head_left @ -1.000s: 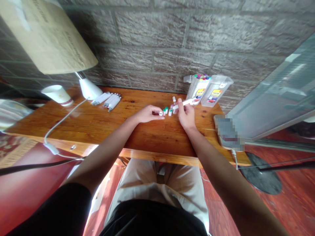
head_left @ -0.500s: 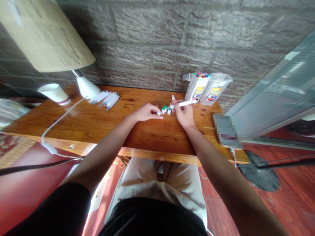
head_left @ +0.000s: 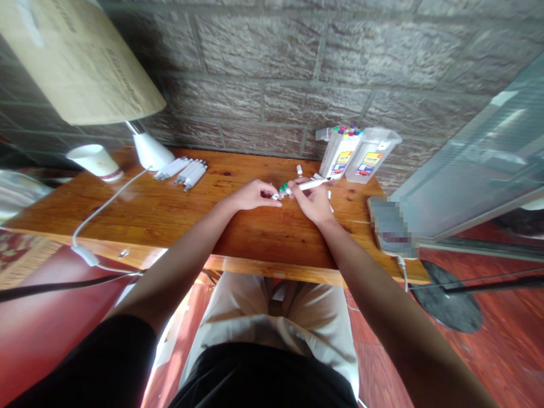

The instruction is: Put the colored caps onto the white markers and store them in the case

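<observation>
My right hand (head_left: 312, 201) is closed around a white marker (head_left: 312, 183) whose tip points left toward my left hand. My left hand (head_left: 255, 194) rests on the wooden table (head_left: 178, 221) with its fingers pinched on a small white marker cap (head_left: 276, 196). The two hands nearly meet over a little cluster of green-ended caps (head_left: 283, 187). One more white cap (head_left: 300, 169) stands alone behind them. A clear box of coloured markers (head_left: 340, 151) stands at the back, just beyond my right hand.
A second clear marker box (head_left: 372, 154) leans beside the first. Several white markers (head_left: 187, 170) lie at the back left near a lamp base (head_left: 151, 152), its cord (head_left: 100, 212) and a paper cup (head_left: 96, 161). A blurred device (head_left: 393, 229) sits at the right edge.
My right hand has moved left with the marker, bringing its tip down to the caps and close to my left hand. My left hand has stayed in place.
</observation>
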Demonstrator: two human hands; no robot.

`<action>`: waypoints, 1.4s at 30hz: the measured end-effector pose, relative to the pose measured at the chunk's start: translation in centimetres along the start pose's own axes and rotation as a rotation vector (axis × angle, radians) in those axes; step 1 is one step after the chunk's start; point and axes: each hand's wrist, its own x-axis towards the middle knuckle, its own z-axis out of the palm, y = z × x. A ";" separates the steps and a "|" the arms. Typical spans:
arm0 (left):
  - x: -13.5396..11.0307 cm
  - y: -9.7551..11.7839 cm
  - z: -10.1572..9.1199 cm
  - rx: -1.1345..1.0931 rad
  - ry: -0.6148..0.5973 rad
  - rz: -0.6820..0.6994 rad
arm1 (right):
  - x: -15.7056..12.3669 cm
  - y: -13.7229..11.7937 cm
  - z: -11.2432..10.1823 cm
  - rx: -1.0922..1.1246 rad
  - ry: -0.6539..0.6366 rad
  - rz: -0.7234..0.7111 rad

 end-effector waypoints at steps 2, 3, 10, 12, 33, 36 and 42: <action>0.0 0.0 0.0 0.003 -0.002 0.001 | 0.0 0.0 0.0 -0.004 -0.034 -0.014; 0.0 0.0 0.1 0.007 -0.003 0.004 | -0.1 0.0 0.0 -0.006 -0.047 -0.020; 0.0 0.2 -0.1 0.027 -0.023 0.013 | -0.1 0.7 0.3 -0.008 -0.086 -0.055; 0.0 0.2 -0.1 0.020 -0.023 0.007 | -0.1 0.8 0.3 -0.018 -0.085 -0.057; 0.0 -0.2 -0.1 0.022 -0.005 -0.005 | -0.1 0.0 0.0 -0.083 -0.026 -0.047; 0.0 -0.2 -0.1 0.029 -0.006 -0.006 | -0.1 -0.1 0.0 -0.091 -0.017 -0.047; 0.1 -0.1 0.0 0.036 -0.012 -0.012 | -0.2 0.0 0.1 -0.041 -0.052 -0.049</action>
